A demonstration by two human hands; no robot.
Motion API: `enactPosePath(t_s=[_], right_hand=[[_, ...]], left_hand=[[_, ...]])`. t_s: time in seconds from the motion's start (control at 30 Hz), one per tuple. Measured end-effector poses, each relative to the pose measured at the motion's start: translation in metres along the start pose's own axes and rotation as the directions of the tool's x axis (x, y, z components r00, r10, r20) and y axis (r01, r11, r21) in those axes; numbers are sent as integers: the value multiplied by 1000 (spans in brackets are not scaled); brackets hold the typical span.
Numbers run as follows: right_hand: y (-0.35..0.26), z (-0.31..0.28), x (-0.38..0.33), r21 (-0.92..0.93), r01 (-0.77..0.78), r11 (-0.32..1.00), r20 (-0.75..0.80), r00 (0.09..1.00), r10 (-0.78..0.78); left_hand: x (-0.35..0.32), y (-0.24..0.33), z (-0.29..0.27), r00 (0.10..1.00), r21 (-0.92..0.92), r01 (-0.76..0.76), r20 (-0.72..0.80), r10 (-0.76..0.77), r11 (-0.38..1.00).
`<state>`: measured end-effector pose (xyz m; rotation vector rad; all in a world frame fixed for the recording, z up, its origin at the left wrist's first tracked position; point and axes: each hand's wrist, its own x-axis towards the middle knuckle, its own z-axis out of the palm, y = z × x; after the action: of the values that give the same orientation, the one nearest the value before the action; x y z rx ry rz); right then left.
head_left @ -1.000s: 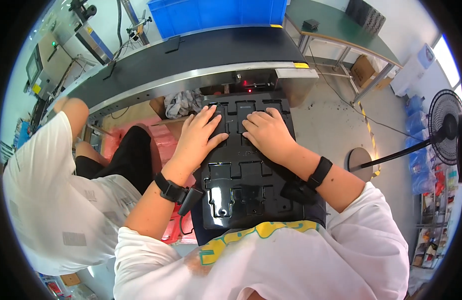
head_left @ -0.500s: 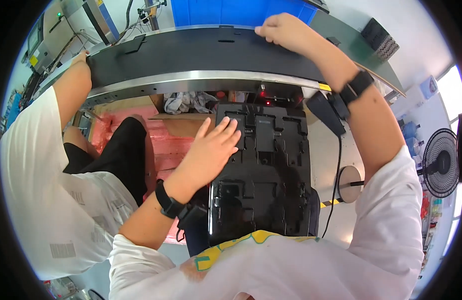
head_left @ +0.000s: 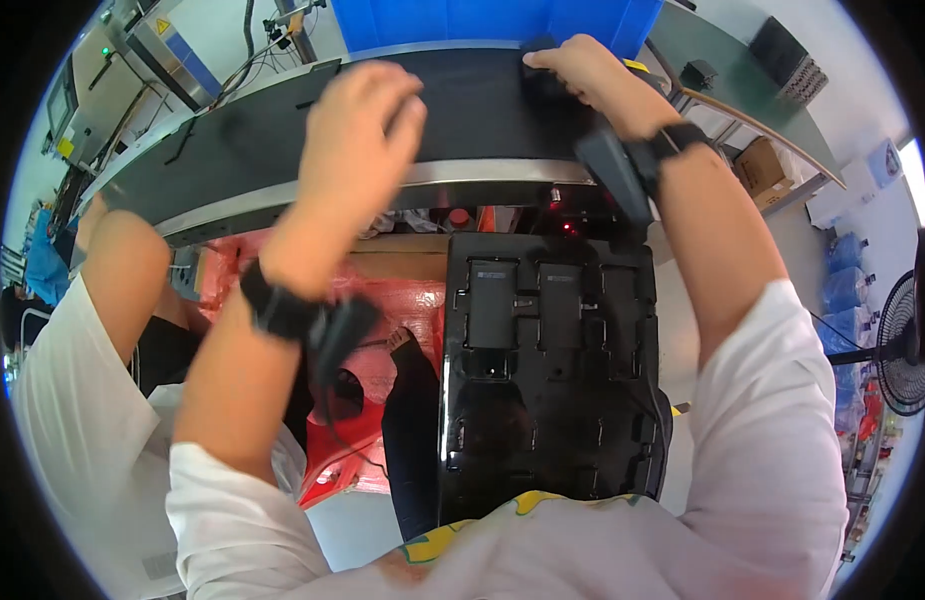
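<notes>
in the head view, the black tray (head_left: 544,388) lies between the person's shirt (head_left: 562,550) and the belt (head_left: 247,150), its near edge hidden under the cloth. the right hand (head_left: 587,72) is at the far side of the belt and seems to be grasping a dark piece (head_left: 544,88), though blur hides the exact grip. the left hand (head_left: 360,135) hangs over the belt, blurred, fingers loosely bent and thumb apart, with nothing visible in it.

the filling looks partly done: in the tray's far row, the left block (head_left: 492,312) and the middle block (head_left: 560,312) sit in 2 of 3 slots. the right slot (head_left: 620,305) is too dark to read. the near row shows no block that i can make out, so those slots look left to fill.

the tray is glossy, with raised ridges round its slots and bright glints along its left edge. the 2 blocks are flat, long and matt dark grey, each lying square in its slot with a small pale mark near the far end.
</notes>
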<state>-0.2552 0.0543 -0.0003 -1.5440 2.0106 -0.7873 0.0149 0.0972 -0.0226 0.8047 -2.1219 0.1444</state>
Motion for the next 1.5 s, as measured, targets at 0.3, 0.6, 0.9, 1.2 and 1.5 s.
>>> enactPosePath(t_s=[0.3,0.6,0.9,1.2,1.5], right_hand=[[52,-21,-233,58,-140,988,117,984,133],[91,-5,-267,-328,43,944,142,990,4],[93,-7,-298,-390,234,891,-9,966,-257],[134,25,-284,-495,530,688,-8,789,-614],[131,38,-314,-612,414,674,-93,808,-582]], left_hand=[[46,-188,60,702,323,139,635,-323,936],[53,-76,32,672,259,128,687,-276,957],[-34,81,-37,875,-184,225,470,-116,957],[-153,189,-112,708,-140,60,704,57,988],[-209,219,-93,835,-35,103,546,-68,994]])
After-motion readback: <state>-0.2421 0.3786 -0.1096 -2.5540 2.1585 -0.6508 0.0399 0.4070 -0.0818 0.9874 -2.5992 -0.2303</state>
